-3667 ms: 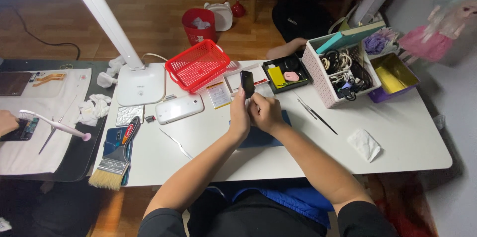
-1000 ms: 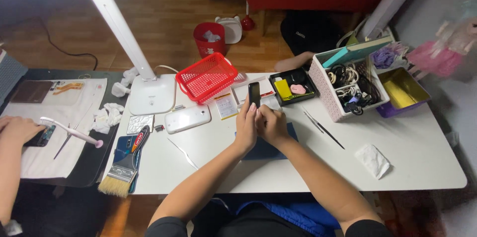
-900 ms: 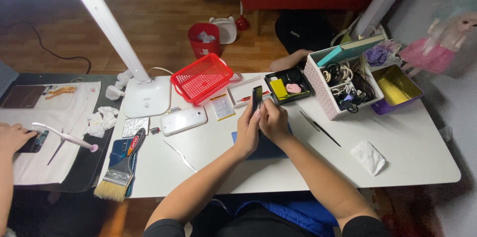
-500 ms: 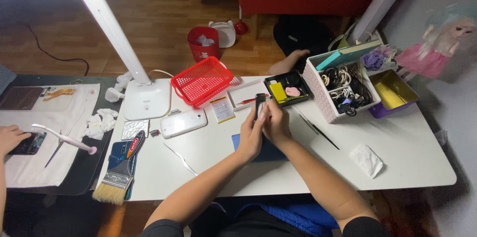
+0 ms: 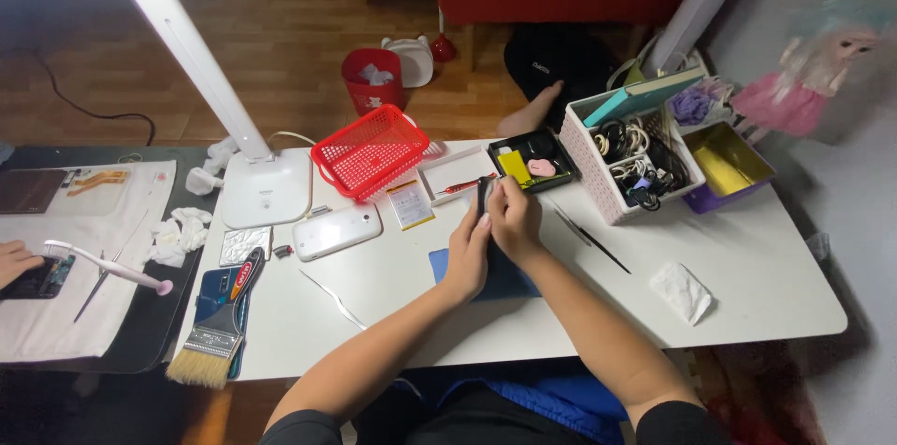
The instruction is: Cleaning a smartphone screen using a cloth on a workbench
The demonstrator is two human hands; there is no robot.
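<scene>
Both hands grip a small dark phone upright over the white table

Left hand (image 5: 470,254) and right hand (image 5: 512,218) close around the phone (image 5: 483,195), just above a blue mat (image 5: 444,265), near a black tray (image 5: 533,160); red basket (image 5: 371,151) far left

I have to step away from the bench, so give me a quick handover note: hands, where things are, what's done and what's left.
Left hand and right hand both grip a small dark phone-like device, held upright over the blue mat.
White phone lies face down by the lamp base; thin flat part beside the red basket; black parts tray behind the hands.
Done: device is off the table.
Left: I can't tell what's open on it.
</scene>
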